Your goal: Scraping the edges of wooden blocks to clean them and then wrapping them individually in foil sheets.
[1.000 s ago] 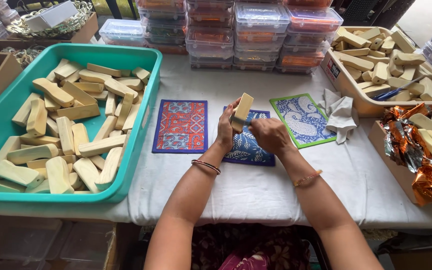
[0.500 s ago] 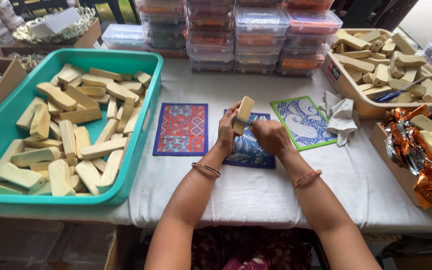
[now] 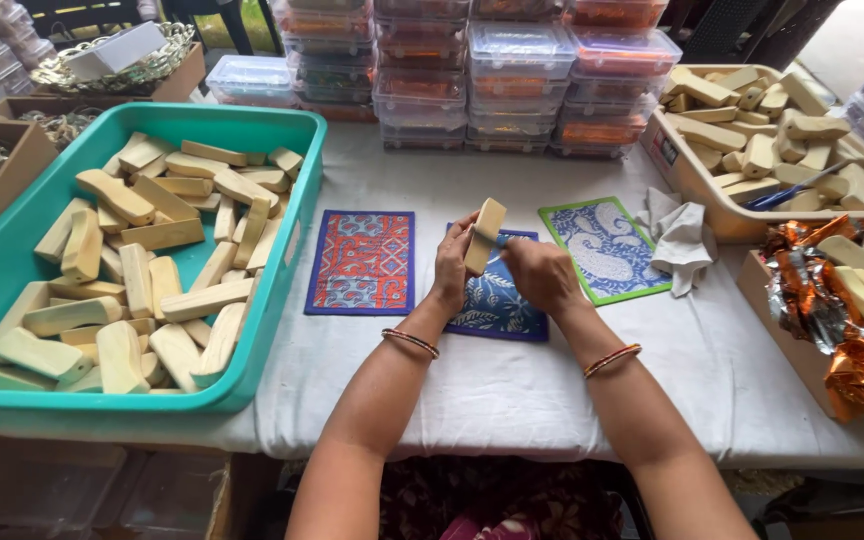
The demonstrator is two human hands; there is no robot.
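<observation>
Holding: left hand (image 3: 449, 262) grips a pale wooden block (image 3: 484, 236) upright at frame centre, as it did a second ago.
Right hand: right hand (image 3: 540, 274) closed on a small blue tool (image 3: 508, 241) touching the block; barely shifted.
Beneath: dark blue patterned mat (image 3: 497, 305) on the white-clothed surface (image 3: 512, 390).
Left of frame: teal tub (image 3: 282, 130) of similar blocks.
Upper right: cardboard box (image 3: 697, 190) of blocks.

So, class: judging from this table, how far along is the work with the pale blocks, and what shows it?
Looks done: blocks lie on orange foil at the right, though whether they are finished cannot be told. In hand: the left hand holds one pale block upright over the blue mat, and the right hand works at it. Left: many blocks fill the teal tub and the beige tray.
</observation>
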